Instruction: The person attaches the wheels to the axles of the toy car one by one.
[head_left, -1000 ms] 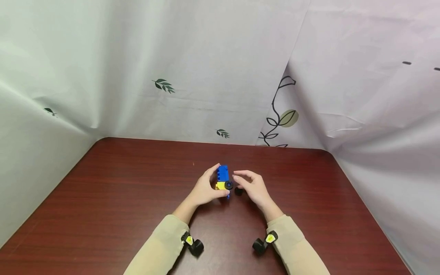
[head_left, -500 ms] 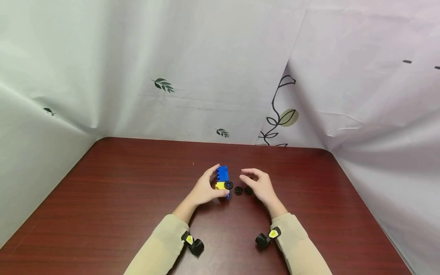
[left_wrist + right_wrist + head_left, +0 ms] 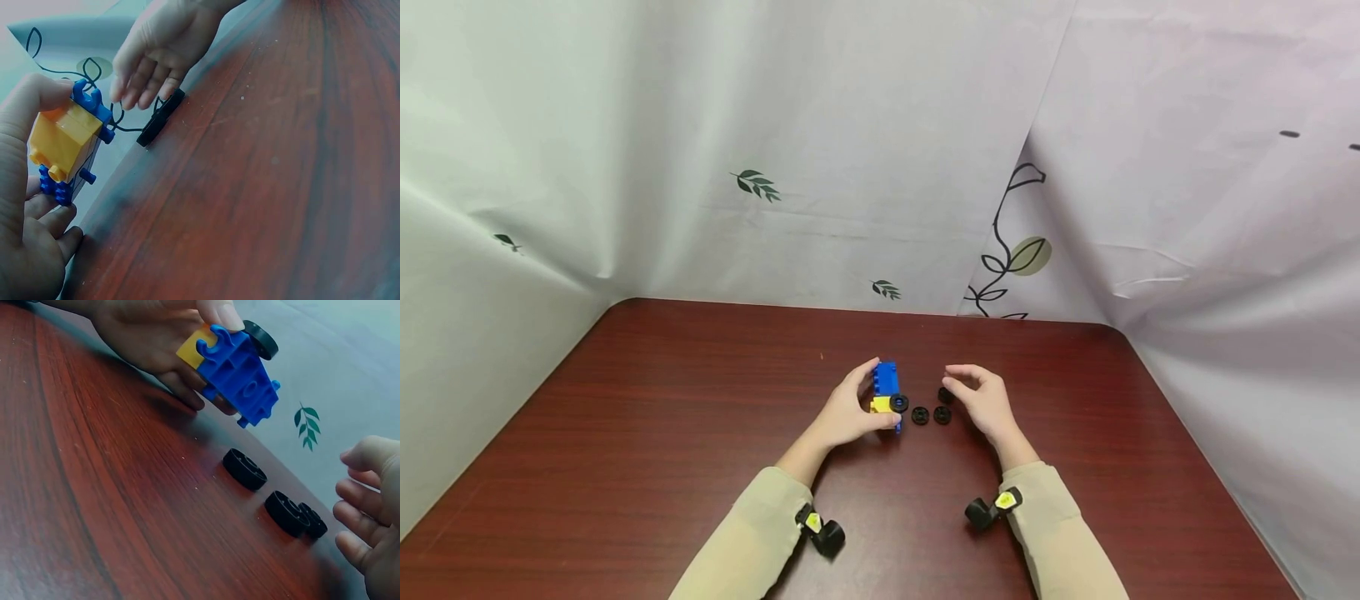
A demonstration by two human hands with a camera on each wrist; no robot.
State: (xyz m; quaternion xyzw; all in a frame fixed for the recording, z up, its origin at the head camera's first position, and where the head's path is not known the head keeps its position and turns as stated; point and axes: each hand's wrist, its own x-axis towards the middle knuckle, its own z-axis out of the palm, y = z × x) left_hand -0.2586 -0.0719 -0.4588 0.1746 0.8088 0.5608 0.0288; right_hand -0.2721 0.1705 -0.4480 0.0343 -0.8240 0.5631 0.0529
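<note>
My left hand [image 3: 844, 415] grips a small toy vehicle [image 3: 887, 379] of blue and yellow building bricks, tipped on its side above the table. One black wheel [image 3: 898, 404] sits on its upward side. In the right wrist view, its blue underside [image 3: 240, 378] shows hooks and bare axle pegs. Three loose black wheels lie on the table: a near one [image 3: 920, 415], a middle one [image 3: 942, 414] and a farther one [image 3: 946, 395]. My right hand [image 3: 987, 406] is beside the farther wheel, fingers loosely bent and holding nothing; the right wrist view shows a gap between them.
The dark red-brown wooden table [image 3: 700, 433] spreads out around both hands. Behind it hangs a pale curtain [image 3: 850, 150] with leaf prints, meeting the table's back edge. Black wrist cameras [image 3: 827, 537] are strapped over both sleeves.
My right hand has moved to the right, away from the toy vehicle, uncovering the loose wheels on the table. My left hand and the toy vehicle have stayed in place.
</note>
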